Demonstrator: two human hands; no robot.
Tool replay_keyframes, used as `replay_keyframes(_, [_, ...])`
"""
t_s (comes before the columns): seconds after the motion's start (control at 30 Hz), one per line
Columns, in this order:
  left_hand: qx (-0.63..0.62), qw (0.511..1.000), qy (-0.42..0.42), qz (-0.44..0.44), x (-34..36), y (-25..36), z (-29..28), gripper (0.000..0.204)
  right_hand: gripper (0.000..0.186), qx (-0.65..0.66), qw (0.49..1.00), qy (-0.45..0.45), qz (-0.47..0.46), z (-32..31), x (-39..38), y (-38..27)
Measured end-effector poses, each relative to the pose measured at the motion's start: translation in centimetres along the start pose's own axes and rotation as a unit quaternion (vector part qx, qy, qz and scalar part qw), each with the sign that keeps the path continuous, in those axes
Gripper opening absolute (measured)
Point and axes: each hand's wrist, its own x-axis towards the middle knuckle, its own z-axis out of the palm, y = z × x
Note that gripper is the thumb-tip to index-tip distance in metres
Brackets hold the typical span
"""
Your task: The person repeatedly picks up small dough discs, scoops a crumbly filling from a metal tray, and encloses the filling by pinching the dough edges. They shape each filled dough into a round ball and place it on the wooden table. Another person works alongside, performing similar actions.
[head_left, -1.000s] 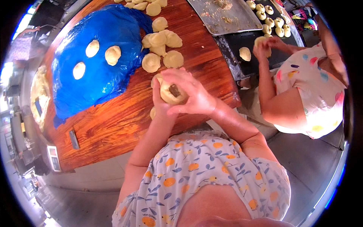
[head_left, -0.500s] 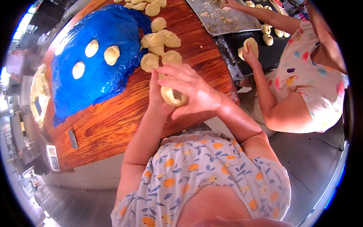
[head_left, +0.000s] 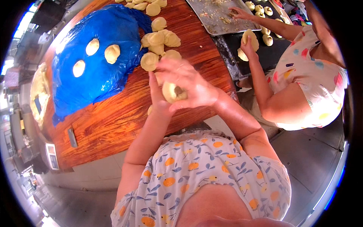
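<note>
An open dough ball (head_left: 169, 92) with dark filling (head_left: 179, 90) is cupped between the left hand (head_left: 161, 102) and the right hand (head_left: 196, 87), above a wooden table (head_left: 107, 130); filling could be squeezed out by too tight a grip. Dough rounds (head_left: 149, 61) and blue plastic (head_left: 94, 81) are spread there; a co-worker (head_left: 289, 102) is seen near a metal tray (head_left: 211, 19)
</note>
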Motion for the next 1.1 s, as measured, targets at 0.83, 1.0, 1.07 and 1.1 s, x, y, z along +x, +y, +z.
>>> replay_keyframes(0.83, [0.037,0.998,0.039,-0.020,0.3,1.5,1.4,0.078,0.060,-0.021,0.999,-0.004,0.032,0.2,0.3,0.4])
replay_keyframes(1.0, [0.147,0.985,0.054,0.069,1.3,1.1,0.2,0.084,0.023,0.128,0.985,0.071,0.087,3.3,-1.2,1.0])
replay_keyframes(1.07, [0.154,0.987,0.028,0.042,1.3,1.3,0.3,0.085,0.023,0.138,0.984,0.073,0.082,3.3,-1.1,0.7])
replay_keyframes(1.1, [0.158,0.987,0.014,0.028,1.2,1.5,0.6,0.085,0.023,0.142,0.984,0.075,0.078,3.1,-0.8,0.4])
